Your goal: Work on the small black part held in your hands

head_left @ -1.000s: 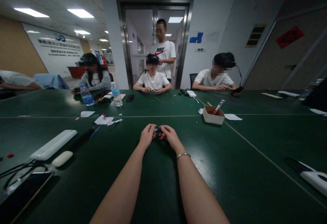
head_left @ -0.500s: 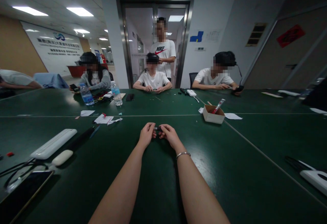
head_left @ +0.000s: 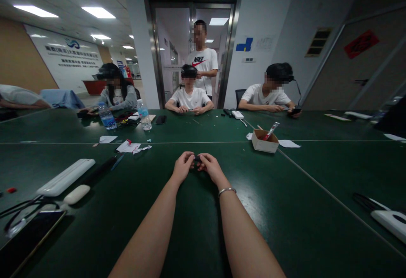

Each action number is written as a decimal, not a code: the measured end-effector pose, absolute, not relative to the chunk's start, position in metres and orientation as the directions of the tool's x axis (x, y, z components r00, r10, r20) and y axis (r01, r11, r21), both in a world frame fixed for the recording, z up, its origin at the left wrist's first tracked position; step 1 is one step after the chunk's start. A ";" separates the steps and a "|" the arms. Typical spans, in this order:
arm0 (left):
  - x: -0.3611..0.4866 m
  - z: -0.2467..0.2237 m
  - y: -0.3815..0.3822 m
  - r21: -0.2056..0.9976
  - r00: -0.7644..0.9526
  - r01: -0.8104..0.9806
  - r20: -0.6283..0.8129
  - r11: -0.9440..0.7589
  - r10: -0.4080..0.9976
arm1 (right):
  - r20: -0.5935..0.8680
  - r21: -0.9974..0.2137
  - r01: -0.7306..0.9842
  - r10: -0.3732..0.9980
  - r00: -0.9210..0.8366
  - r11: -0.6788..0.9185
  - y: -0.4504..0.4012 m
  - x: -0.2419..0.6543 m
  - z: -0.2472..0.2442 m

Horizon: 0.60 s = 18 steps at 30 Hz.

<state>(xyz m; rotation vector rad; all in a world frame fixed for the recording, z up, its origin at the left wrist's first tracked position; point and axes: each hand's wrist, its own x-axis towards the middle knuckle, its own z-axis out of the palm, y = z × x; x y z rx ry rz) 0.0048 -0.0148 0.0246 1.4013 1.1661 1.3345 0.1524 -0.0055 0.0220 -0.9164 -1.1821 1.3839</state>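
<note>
Over the green table, my left hand (head_left: 184, 166) and my right hand (head_left: 209, 166) are held close together. Between their fingertips is a small black stick-like object (head_left: 197, 158), too small and too covered to name surely. The fingers of my left hand pinch its left end, while my right thumb and fingers grip the right end. A silver bracelet (head_left: 227, 191) circles my right wrist. Both forearms reach in from the front edge of the view.
Left lie a white power strip (head_left: 66, 177), a white mouse-shaped item (head_left: 77, 194) and a phone (head_left: 30, 240). Paper scraps (head_left: 128, 147) and water bottles (head_left: 144, 117) stand beyond. A small box (head_left: 265, 145) holds a red-and-clear tool. Several people sit or stand across the green table (head_left: 203, 235).
My hands have drawn slightly closer together. A silvery part that showed between the fingertips is now covered, leaving only black visible. Across the table, the left person's hands have moved lower and left.
</note>
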 end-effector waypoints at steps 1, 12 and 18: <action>0.005 0.024 -0.015 0.971 -0.012 0.077 0.227 -0.225 0.974 | 0.076 -0.971 -0.237 0.985 -0.156 0.037 -0.005 0.152 0.022; 0.004 0.025 -0.015 0.966 -0.005 0.075 0.248 -0.247 0.969 | 0.062 -0.969 -0.247 0.985 -0.164 0.020 -0.006 0.153 0.022; 0.004 0.028 -0.018 0.961 -0.011 0.017 0.277 -0.277 0.961 | 0.074 -0.963 -0.268 0.986 -0.150 0.032 -0.003 0.153 0.019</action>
